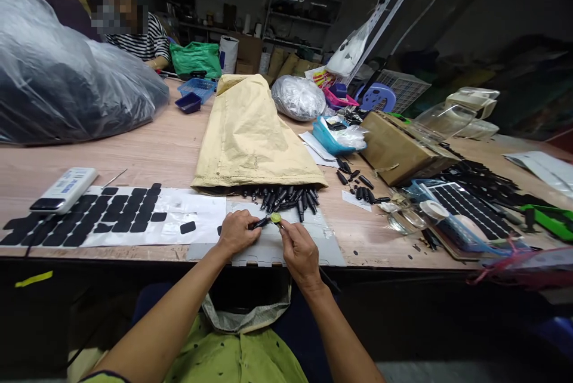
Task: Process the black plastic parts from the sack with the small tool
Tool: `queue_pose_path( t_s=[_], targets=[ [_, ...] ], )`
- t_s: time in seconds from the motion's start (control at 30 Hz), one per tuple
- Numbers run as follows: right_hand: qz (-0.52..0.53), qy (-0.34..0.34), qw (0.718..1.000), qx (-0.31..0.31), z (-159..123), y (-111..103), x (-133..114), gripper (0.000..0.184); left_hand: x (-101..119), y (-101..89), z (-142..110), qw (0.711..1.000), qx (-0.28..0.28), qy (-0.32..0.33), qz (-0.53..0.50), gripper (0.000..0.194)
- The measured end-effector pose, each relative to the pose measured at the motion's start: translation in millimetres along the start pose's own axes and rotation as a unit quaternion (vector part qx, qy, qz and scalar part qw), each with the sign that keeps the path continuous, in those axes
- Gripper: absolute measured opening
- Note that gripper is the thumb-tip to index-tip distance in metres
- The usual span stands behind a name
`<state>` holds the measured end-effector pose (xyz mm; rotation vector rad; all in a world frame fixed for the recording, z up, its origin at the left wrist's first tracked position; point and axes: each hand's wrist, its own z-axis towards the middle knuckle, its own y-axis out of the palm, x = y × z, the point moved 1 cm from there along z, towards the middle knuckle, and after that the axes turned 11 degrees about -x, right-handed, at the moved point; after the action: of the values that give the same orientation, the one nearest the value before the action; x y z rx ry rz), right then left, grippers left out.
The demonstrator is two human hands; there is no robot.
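My left hand [239,232] is closed around a small black tapered part [261,223] at the table's near edge. From the right, my right hand [301,253] pinches a small yellow-green round piece [276,217], which meets the tip of the black part; whether the two are joined I cannot tell. Just beyond both hands, a pile of similar black parts [286,197] spills from the mouth of a large tan sack [255,138]. Beneath my hands lies a grey sheet [331,246].
A white sheet [210,210] with black rounded stickers lies left, beside a white device [67,189]. Rightward are a cardboard box [398,150], a blue bag [333,139] and a green tool [550,222]. A big plastic bag [76,73] and a person in stripes [154,40] are at far left.
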<state>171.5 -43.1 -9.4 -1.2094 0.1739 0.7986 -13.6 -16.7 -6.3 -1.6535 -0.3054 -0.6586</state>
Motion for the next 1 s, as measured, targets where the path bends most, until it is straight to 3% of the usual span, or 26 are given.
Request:
queue_pose_path(
  t_s=[0.23, 0.5, 0.73, 0.83, 0.93, 1.0],
  targets=[
    [-0.003, -0.034, 0.999, -0.029, -2.7, 3.6, -4.1, 0.032, 1.2, 0.5, -1.1, 1.000, 0.007, 0.004, -0.002, 0.023],
    [-0.129, -0.016, 0.991, 0.020, -2.5, -17.5, 38.6, 0.026, 0.5, 4.8, -0.1, 1.000, 0.014, -0.005, -0.009, 0.021],
    [-0.165, -0.004, 0.986, 0.034, -6.4, -12.5, 62.5, 0.021, 1.8, -1.3, 0.3, 1.000, 0.003, -0.002, -0.003, 0.018],
    [-0.165, 0.010, 0.986, 0.032, -6.8, -11.7, 61.3, 0.020, 10.0, -4.3, -22.0, 0.999, -0.021, 0.048, -0.010, 0.017],
    [-0.163, 0.014, 0.986, 0.029, -6.7, -12.0, 60.1, 0.021, 18.2, 7.1, -65.7, 0.991, -0.061, 0.121, 0.005, 0.015],
    [-0.164, 0.016, 0.986, 0.029, -6.6, -12.1, 59.8, 0.021, 19.8, 21.6, -97.3, 0.989, -0.095, 0.105, 0.037, 0.016]
  ],
)
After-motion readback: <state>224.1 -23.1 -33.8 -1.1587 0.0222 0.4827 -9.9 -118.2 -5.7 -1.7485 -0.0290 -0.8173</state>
